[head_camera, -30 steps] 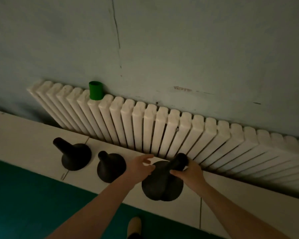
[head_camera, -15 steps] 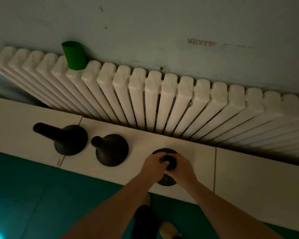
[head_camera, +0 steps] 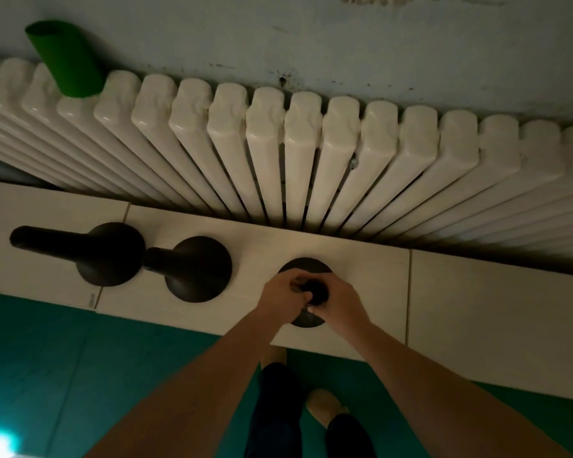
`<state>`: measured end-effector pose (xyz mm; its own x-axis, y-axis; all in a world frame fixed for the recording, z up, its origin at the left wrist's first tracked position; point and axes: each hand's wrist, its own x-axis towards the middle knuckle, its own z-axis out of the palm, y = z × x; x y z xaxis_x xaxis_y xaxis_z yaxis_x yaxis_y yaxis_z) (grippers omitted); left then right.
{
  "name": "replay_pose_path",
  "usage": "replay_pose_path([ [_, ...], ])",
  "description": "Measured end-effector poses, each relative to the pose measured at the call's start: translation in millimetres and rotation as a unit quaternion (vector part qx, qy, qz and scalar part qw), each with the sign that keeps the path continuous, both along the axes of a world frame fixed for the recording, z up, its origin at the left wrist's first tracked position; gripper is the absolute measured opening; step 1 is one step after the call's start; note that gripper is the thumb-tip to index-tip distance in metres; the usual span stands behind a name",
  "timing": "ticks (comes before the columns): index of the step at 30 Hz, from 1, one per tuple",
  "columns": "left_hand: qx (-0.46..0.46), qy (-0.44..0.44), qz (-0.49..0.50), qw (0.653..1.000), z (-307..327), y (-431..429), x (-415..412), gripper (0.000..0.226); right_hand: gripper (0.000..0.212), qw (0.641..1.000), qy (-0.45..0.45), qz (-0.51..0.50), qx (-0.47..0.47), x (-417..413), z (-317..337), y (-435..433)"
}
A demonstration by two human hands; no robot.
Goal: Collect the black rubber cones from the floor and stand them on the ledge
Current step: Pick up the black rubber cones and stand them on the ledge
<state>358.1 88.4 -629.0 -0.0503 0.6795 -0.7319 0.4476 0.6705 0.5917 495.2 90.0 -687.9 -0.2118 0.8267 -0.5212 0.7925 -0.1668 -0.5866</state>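
left hand (head_camera: 286, 294) and right hand (head_camera: 339, 300) grip the rubber cone (head_camera: 306, 269) up top — I'd seat it flat before releasing.

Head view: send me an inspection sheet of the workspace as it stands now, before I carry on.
Surface: pale tiled ledge, tile joints visible, three cones on it.
Job's things: left cone and middle cone stand upright, bases apart; right cone stands base down, partly hidden under the hands.
Clutter: green tube sits on top of the radiator.
Hands: left hand and right hand both grip the top of the right cone's neck.
Cables: nothing seen.
Surroundings: white radiator behind the ledge against a scuffed wall; teal floor below, with the person's shoes on it.
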Motion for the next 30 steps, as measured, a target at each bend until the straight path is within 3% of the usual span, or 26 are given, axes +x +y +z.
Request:
replay_pose_path([
  [7, -0.056, -0.048, 0.119, 0.99, 8.5, -2.6, 2.4, 0.036, 0.051, 0.996, -0.063, 0.064, -0.021, -5.6, 5.8, 9.2],
  [14, -0.125, -0.153, 0.313, 0.929, 56.3, -22.2, -25.4, 0.027, 0.039, 0.997, -0.02, 0.067, -0.026, 6.8, 51.0, 25.2],
  [17, -0.099, -0.153, 0.345, 0.921, 81.7, -28.8, -34.8, 0.023, 0.038, 0.996, 0.029, 0.064, -0.048, 2.1, 91.4, 37.5],
  [22, -0.028, -0.143, 0.397, 0.906, 142.3, -43.3, -40.0, 0.02, 0.016, 0.988, 0.107, 0.106, -0.042, -24.9, 175.1, 52.7],
  [30, 0.112, -0.136, 0.479, 0.86, 239.7, -137.3, -79.3, 0.018, 0.01, 0.968, 0.134, 0.209, -0.031, -80.2, 286.6, 25.4],
])
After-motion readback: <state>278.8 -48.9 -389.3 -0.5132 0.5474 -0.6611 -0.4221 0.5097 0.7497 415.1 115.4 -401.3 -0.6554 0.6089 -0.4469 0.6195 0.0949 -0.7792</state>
